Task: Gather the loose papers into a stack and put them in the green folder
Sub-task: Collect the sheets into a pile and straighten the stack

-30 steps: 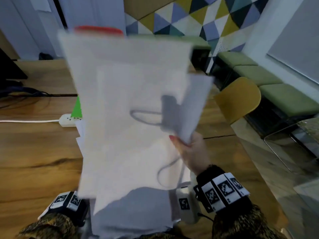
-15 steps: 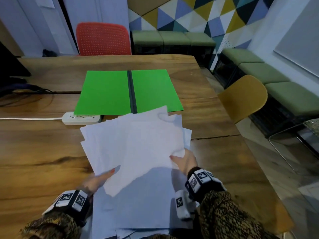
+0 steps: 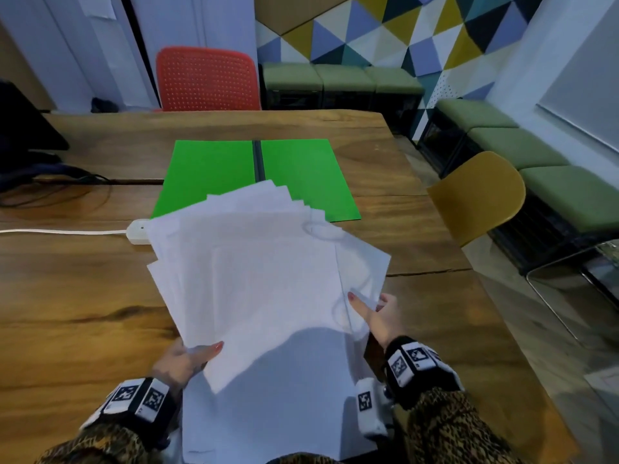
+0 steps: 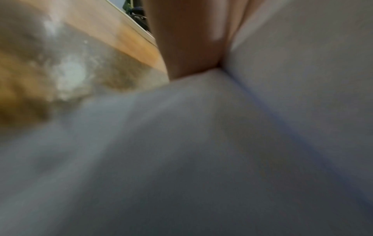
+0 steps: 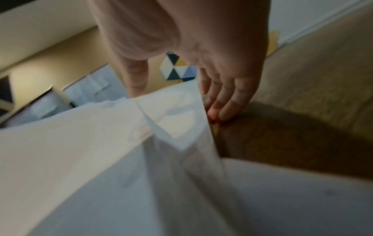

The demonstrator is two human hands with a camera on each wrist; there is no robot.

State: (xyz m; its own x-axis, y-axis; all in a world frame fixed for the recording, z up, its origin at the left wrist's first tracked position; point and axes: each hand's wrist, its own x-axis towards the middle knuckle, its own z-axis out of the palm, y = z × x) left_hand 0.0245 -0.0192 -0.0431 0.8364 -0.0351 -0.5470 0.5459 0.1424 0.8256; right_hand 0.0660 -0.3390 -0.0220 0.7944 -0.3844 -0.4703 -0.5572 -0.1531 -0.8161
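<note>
Two hands are on one fanned bundle of white paper sheets [image 3: 254, 283], and that bundle is the biggest thing in play, spread over the near half of the long wooden counter [image 3: 67, 296] with its far corners splayed like a hand of cards. More white sheets [image 3: 268, 413] lie flat on the counter beneath it, close to the person. The bundle's far edge overlaps the near edge of the flat bright-green folder [image 3: 214, 169], which lies open on the counter with a dark spine down its middle; the two green leaves show nothing on them apart from that overlap. Off the folder's near-left corner sits a white power strip [image 3: 137, 231], partly hidden by the paper, its cord running away to the left.

Left hand [image 3: 182, 361]: at the bundle's near-left corner, thumb lying on top of the sheets, the remaining fingers hidden below, so it pinches the paper. Right hand [image 3: 378, 316]: at the bundle's right edge, thumb on top; the wrist view shows its hand [image 5: 201, 63] with fingers [image 5: 228, 108] fairly straight and running down behind the sheet edge, pinching it lightly.
</note>
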